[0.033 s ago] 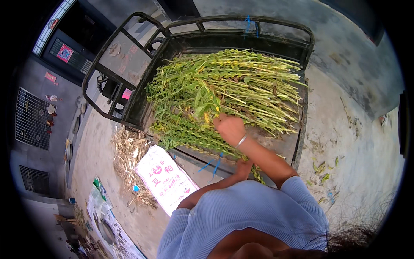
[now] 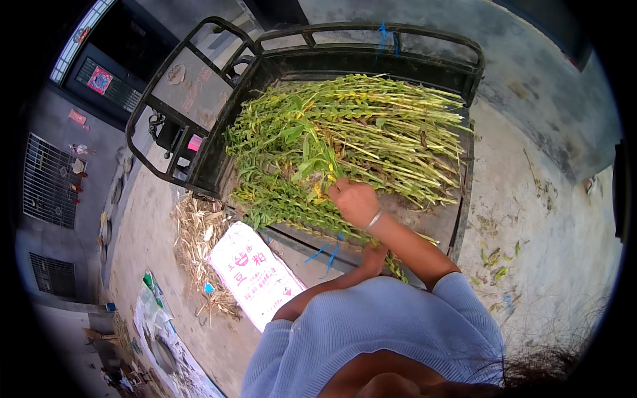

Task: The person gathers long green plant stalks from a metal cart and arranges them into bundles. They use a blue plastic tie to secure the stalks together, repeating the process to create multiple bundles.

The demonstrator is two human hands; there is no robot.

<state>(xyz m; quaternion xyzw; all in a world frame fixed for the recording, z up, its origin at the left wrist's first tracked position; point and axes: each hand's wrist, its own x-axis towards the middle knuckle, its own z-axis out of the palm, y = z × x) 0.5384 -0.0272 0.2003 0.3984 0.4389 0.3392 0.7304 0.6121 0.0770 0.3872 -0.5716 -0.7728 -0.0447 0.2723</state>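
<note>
Cut green plant stalks (image 2: pixel 398 132) lie in a thick layer across the bed of a small cargo cart (image 2: pixel 458 225), their leafy, yellowing tops to the left and bare cut ends to the right. Over the near part of the layer, my right hand (image 2: pixel 357 202), with a silvery bracelet at the wrist, is closed in a pinch on a leafy stalk top (image 2: pixel 322 162). My left hand (image 2: pixel 373 257) is by the cart's near edge, partly behind the right forearm. Its fingers are hidden. Beside it, a leafy stalk end (image 2: pixel 396 270) sticks out past the edge.
A white printed sack (image 2: pixel 255 275) lies by the cart's near left side, beside a heap of dry husks (image 2: pixel 199 232). Blue ties (image 2: pixel 332 255) hang from the near side. Dark metal rails (image 2: pixel 371 28) rise around the bed. Loose leaves (image 2: pixel 494 259) are scattered on the concrete at right.
My right hand has shifted very slightly down and to the right, and the leaves at its fingers have moved a little. The left arm looks the same.
</note>
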